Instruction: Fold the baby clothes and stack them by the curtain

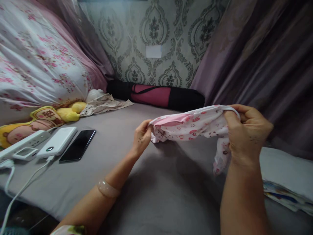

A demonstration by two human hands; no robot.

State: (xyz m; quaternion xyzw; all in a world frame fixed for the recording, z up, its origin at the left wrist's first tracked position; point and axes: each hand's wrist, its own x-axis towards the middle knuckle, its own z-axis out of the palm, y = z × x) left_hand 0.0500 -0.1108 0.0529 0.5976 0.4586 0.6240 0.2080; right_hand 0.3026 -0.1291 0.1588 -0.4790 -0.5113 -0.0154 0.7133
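A thin white garment with pink and red prints is stretched in the air between my two hands, above the grey sheet. It looks like a small piece of clothing, but the folds hide its exact kind. My left hand pinches its left end between thumb and fingers. At the other end, my right hand grips the upper edge, fingers curled round it. A pink patch shows along the upper left part. One loose part, perhaps a sleeve, dangles beside my right wrist. A pale bangle circles my left forearm.
On the left lie a black phone, a white power bank with a cable and a power strip. Yellow plush toys and a crumpled cloth lie behind. A black-and-maroon bag lines the wall; folded fabric sits right.
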